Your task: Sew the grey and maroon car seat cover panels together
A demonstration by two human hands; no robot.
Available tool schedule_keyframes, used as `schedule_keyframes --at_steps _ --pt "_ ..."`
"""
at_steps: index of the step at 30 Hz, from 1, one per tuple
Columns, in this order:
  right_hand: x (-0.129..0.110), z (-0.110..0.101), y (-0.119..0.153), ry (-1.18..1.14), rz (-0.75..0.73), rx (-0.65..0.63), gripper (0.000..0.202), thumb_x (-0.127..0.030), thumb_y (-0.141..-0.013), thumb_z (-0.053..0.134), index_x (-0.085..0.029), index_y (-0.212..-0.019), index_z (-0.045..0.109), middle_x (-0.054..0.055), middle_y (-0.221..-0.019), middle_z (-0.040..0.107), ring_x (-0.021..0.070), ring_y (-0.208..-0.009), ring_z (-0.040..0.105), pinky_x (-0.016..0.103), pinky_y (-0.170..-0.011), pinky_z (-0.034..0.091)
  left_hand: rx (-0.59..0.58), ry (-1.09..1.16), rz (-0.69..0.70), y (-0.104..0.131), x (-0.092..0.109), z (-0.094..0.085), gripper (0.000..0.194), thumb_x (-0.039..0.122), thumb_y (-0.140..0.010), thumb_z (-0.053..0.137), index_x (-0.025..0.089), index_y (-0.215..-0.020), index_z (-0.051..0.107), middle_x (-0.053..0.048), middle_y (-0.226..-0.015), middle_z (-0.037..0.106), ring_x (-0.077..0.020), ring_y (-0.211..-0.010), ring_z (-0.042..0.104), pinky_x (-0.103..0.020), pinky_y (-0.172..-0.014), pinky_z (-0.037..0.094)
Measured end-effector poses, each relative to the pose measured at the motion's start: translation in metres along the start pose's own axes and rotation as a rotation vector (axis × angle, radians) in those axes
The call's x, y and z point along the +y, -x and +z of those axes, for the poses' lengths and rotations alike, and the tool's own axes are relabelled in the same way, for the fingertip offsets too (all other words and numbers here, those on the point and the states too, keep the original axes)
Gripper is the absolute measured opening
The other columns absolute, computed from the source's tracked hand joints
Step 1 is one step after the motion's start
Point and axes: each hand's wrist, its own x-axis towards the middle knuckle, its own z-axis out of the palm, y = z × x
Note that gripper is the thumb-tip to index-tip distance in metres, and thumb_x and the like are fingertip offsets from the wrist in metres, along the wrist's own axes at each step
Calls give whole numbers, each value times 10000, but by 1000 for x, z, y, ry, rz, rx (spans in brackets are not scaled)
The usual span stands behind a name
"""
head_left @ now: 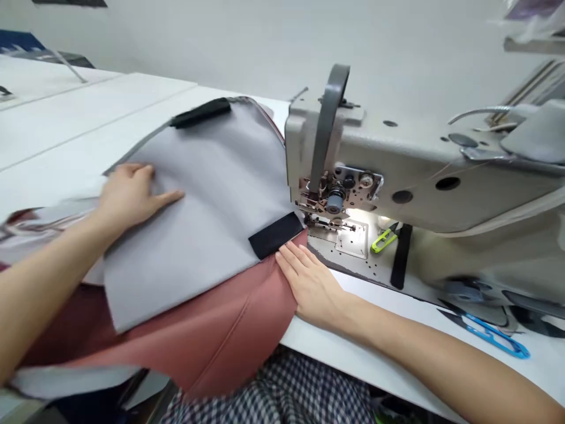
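A large grey fabric panel (198, 176) lies over a reddish-brown leather-like piece (233, 312) with a stitched seam. My left hand (132, 191) rests on the grey panel's left side, thumb stretched out and fingers spread. Flat on the red piece, close to the sewing machine's needle area, lies my right hand (309, 280), its fingertips by a black strip (276, 235) on the panel's edge. Another black strip (200, 113) sits at the panel's far edge. The panel's right corner reaches the presser foot of the sewing machine (379, 159).
Yellow-green thread snips (385, 238) and a loose black strip (401, 256) lie on the machine bed. Blue-handled snips (497, 335) rest on the white table (375, 330) at right. More bunched material (48, 229) lies at left.
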Motion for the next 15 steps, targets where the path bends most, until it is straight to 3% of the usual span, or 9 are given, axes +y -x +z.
schedule_keyframes --at_steps 2,3,6,8,9,11,13,15 --pt "-4 1 -5 7 32 -30 755 -284 -875 499 46 -1513 263 213 -1593 213 334 -1492 182 495 -1235 171 22 -34 -52 -17 -6 -4 762 573 -973 326 -124 -1248 463 -293 -1336 472 -423 -1284 449 -527 -1049 415" --pt "-6 1 -7 8 42 -38 759 -284 -873 492 45 -1516 256 213 -1593 212 336 -1491 184 496 -1236 168 75 -41 -9 -18 -5 -10 722 535 -983 321 -100 -1306 434 -273 -1397 433 -402 -1332 410 -506 -1090 383" --pt "-9 3 -12 -5 54 -22 777 -317 -868 490 30 -1522 253 203 -1599 206 336 -1493 177 492 -1237 160 278 -61 334 16 5 -23 633 522 -975 322 85 -1428 396 -153 -1528 349 -318 -1440 286 -523 -1199 190" --pt "-10 5 -13 -22 64 -2 779 -326 -869 484 13 -1529 247 188 -1605 198 322 -1497 170 482 -1240 151 205 -92 582 56 10 -12 630 591 -899 441 203 -1394 478 -111 -1539 373 -351 -1467 228 -612 -1192 84" --pt "-10 5 -13 -30 70 3 777 -324 -869 480 5 -1533 245 180 -1607 197 313 -1498 169 475 -1243 143 125 -111 644 75 11 0 582 538 -882 495 271 -1398 485 -72 -1556 363 -359 -1481 190 -635 -1181 93" --pt "-10 6 -12 -40 77 0 777 -310 -862 479 -4 -1536 242 169 -1610 195 301 -1501 167 466 -1246 126 -14 -168 654 103 11 30 547 337 -900 483 302 -1444 444 -55 -1593 296 -364 -1491 165 -623 -1156 205" --pt "-10 6 -11 -42 76 -11 784 -291 -848 482 -2 -1536 242 168 -1612 188 301 -1501 163 465 -1246 116 -84 -242 637 112 12 54 617 116 -858 419 246 -1460 440 -101 -1593 282 -386 -1467 232 -581 -1106 325" --pt "-10 6 -11 -37 74 -14 786 -280 -839 483 1 -1534 246 171 -1611 189 306 -1500 165 468 -1244 122 -108 -306 642 103 16 58 667 -5 -787 371 181 -1414 503 -162 -1549 352 -398 -1410 346 -550 -1063 386"
